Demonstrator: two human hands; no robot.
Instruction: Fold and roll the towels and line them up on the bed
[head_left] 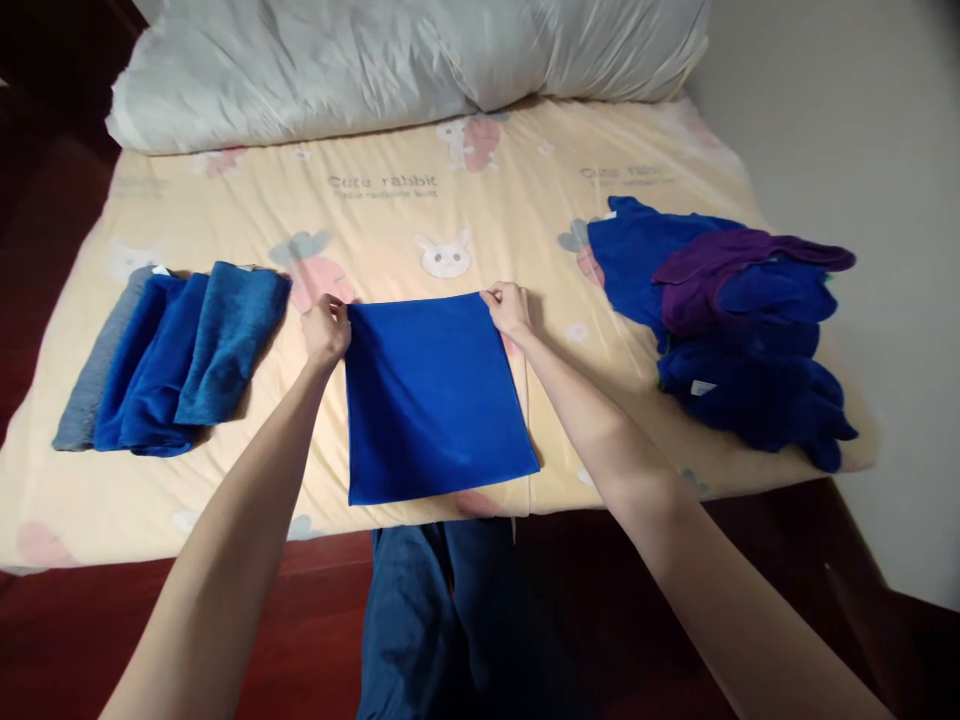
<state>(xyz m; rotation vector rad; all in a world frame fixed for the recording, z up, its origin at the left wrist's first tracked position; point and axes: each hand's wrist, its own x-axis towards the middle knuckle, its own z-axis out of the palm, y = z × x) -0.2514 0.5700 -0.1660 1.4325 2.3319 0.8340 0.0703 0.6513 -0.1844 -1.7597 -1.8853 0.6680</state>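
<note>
A square blue cloth (439,395) is spread out in front of me over the near part of the bed. My left hand (327,328) pinches its far left corner, and my right hand (508,308) pinches the far right corner. Its top edge is stretched straight between them, while the near edge hangs or lies close to the bed's front edge. To the left lie several folded cloths (161,360) in blue and grey-blue, overlapping in a row. On the right is a loose heap of crumpled blue cloths (750,395) with a purple cloth (694,280) among them.
The bed has a pale yellow sheet (517,180) printed with rabbits and carrots. A rolled grey-white quilt (390,60) lies across its far end. A wall (840,180) borders the right side. Dark red floor (300,640) shows below the front edge.
</note>
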